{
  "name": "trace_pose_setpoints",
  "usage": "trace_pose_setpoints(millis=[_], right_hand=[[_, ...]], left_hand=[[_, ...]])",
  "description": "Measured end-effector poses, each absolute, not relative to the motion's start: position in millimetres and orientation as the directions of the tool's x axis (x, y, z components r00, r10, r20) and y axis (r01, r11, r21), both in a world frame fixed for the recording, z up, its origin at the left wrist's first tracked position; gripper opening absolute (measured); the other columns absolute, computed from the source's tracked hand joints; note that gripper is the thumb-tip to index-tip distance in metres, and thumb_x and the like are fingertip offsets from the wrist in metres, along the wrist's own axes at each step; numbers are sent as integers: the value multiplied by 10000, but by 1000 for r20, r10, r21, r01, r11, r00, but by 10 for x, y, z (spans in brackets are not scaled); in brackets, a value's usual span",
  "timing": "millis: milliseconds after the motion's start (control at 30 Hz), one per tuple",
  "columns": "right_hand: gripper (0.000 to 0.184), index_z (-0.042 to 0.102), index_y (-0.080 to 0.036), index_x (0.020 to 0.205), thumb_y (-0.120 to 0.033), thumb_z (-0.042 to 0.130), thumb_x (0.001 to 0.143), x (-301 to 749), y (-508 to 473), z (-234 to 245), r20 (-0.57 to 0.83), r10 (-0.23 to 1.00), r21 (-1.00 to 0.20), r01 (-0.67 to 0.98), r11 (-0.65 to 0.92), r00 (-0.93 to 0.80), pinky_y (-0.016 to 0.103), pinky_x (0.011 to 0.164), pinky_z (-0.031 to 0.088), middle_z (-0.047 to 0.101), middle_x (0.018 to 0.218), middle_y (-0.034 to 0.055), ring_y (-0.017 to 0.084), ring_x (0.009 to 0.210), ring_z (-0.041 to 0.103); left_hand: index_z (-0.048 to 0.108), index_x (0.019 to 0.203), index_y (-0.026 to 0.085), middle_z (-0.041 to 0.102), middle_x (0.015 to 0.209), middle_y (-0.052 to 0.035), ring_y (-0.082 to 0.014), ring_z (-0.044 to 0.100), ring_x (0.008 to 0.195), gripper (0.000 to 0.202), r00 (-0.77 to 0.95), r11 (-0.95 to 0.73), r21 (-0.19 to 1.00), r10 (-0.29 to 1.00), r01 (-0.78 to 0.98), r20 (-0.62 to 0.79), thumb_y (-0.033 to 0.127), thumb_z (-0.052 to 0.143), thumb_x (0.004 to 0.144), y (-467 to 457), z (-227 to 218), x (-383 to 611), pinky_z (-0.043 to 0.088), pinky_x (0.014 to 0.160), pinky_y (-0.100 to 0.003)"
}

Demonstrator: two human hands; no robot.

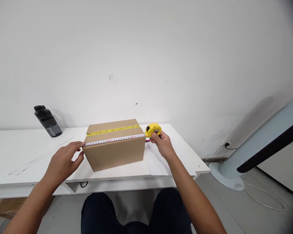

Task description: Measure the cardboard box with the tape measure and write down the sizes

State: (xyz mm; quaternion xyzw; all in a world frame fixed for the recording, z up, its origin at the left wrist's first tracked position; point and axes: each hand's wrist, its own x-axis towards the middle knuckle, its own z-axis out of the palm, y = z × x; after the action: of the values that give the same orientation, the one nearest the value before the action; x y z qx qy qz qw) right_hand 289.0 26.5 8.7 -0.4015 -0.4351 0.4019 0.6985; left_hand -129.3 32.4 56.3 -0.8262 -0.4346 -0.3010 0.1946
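Observation:
A closed cardboard box stands on the white table, with yellow printed packing tape along its top. The white blade of a tape measure runs across the box's top near its front edge. My right hand grips the yellow case just beyond the box's right end. At the left front corner, my left hand holds the blade's end against the box with its fingertips, the thumb lower down by the box's side. The hook of the blade is hidden by the fingers.
A dark water bottle stands at the left back of the white table. White paper lies right of the box, with a small red and black item on it. A tower-shaped appliance stands on the floor at right.

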Motion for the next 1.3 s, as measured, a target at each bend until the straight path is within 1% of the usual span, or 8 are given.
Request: trace_pose_setpoints(millis=[433, 533, 633, 700, 933, 1067, 1167, 1300], right_hand=[[475, 678, -189, 899, -586, 835, 694, 2872, 237, 104, 296, 912, -919, -176, 353, 283, 292, 638, 433, 591, 709, -29, 118, 627, 496], [479, 682, -190, 908, -597, 824, 701, 2877, 190, 181, 300, 911, -922, -159, 354, 284, 297, 642, 439, 597, 717, -22, 123, 633, 501], [435, 680, -197, 855, -597, 802, 735, 2913, 17, 203, 329, 895, -926, -83, 368, 303, 304, 638, 435, 590, 691, -14, 136, 636, 493], [413, 670, -204, 800, -590, 805, 737, 2919, -173, 106, 358, 873, -921, -30, 389, 332, 307, 622, 426, 579, 665, -6, 150, 635, 490], [415, 681, -226, 779, -611, 806, 688, 2495, -918, -659, 269, 867, -939, -88, 333, 420, 291, 520, 417, 557, 636, -1, 156, 561, 469], [371, 693, -233, 885, -556, 791, 731, 2209, -1120, -831, 184, 919, -972, -73, 222, 348, 290, 565, 459, 588, 701, -3, 158, 603, 496], [386, 664, -234, 872, -586, 763, 750, 2145, -1131, -855, 102, 939, -980, -128, 151, 329, 283, 544, 451, 564, 677, -17, 155, 578, 492], [390, 651, -235, 877, -599, 742, 772, 2227, -1088, -844, 108, 893, -982, -92, 165, 437, 304, 597, 471, 586, 722, -5, 172, 619, 514]], left_hand=[[659, 1077, 266, 709, 873, 2, -156, 661, 624, 421, 259, -378, 160, 832, 912, 491, 622, 491, 927, 259, 735, -1202, 443, 535, -275], [656, 964, 251, 737, 876, -11, -176, 674, 649, 323, 311, -415, 23, 716, 910, 625, 538, 510, 961, 224, 675, -1213, 442, 587, -305], [633, 889, 242, 761, 843, -26, -214, 693, 714, 143, 459, -451, -248, 451, 857, 765, 371, 605, 944, 70, 610, -1200, 451, 687, -351], [615, 921, 241, 758, 818, -29, -217, 692, 722, 77, 515, -485, -334, 308, 808, 800, 275, 679, 896, -103, 552, -1117, 460, 709, -358], [586, 990, 225, 736, 815, -16, -159, 660, 685, 162, 602, -813, -205, 209, 545, 770, 118, 641, 882, -637, 126, -177, 494, 740, -353], [604, 912, 224, 697, 736, 0, -153, 621, 626, 35, 672, -873, -163, 223, 461, 706, 194, 599, 930, -680, -182, 305, 488, 691, -358], [613, 880, 230, 695, 745, -4, -164, 625, 635, 110, 710, -872, -141, 277, 469, 648, 286, 572, 966, -672, -333, 455, 498, 737, -381], [578, 1283, 216, 742, 1112, -100, -260, 689, 1005, 371, 662, -824, -86, 384, 561, 644, 437, 523, 991, -596, -352, 269, 473, 941, -445]])
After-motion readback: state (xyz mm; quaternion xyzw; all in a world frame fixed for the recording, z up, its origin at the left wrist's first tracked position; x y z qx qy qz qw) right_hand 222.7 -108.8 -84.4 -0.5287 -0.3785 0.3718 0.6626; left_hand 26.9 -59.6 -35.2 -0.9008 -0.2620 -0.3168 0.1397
